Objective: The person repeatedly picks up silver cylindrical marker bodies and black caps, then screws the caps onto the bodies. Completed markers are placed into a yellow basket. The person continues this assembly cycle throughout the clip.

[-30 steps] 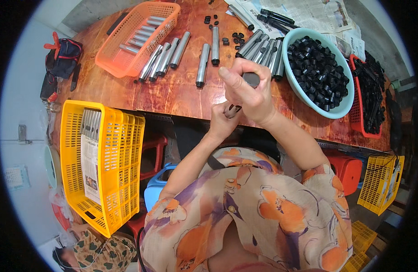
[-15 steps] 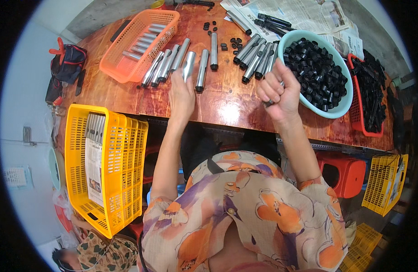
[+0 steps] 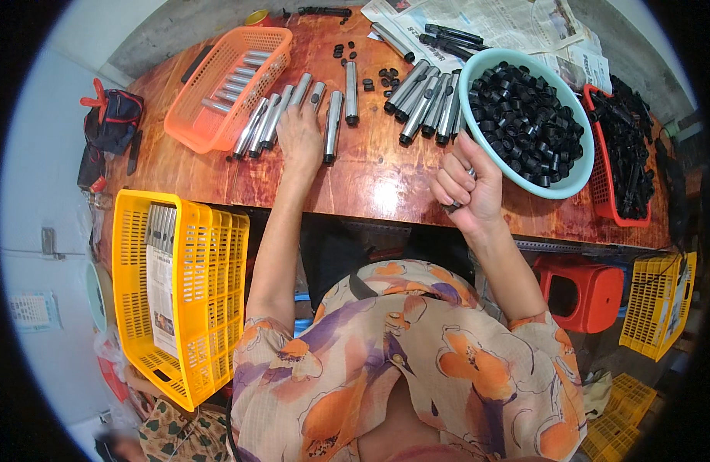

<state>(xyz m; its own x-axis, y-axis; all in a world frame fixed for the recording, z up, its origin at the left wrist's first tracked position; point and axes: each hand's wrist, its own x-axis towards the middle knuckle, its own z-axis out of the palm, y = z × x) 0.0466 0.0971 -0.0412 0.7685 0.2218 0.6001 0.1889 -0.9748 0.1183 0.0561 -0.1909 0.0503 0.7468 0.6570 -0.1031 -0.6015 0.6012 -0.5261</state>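
Several silver metal tubes with black ends lie in a row on the wooden table. My left hand (image 3: 299, 138) is over this row, its fingers bent around a silver tube (image 3: 317, 94) with a dark oval spot; the fingers partly cover it and its neighbours. Just right of that hand another silver tube (image 3: 333, 127) lies alone. My right hand (image 3: 470, 185) is a fist above the table's near edge, beside the pale blue basin (image 3: 524, 182). A small dark and metallic piece shows between its fingers; its kind is hidden. Small black caps (image 3: 524, 123) fill the basin.
An orange basket (image 3: 187, 132) with silver tubes stands at the left. More tubes (image 3: 424, 104) and loose black pieces (image 3: 389, 77) lie mid-table. A red basket (image 3: 631, 222) of black parts is far right. A yellow crate (image 3: 216, 262) stands left below the table; a red stool (image 3: 594, 292) stands right.
My left hand has lowered the silver tube toward the row, moving slightly left. My right hand remains a fist and has dropped slightly. The whole view has shifted a little.
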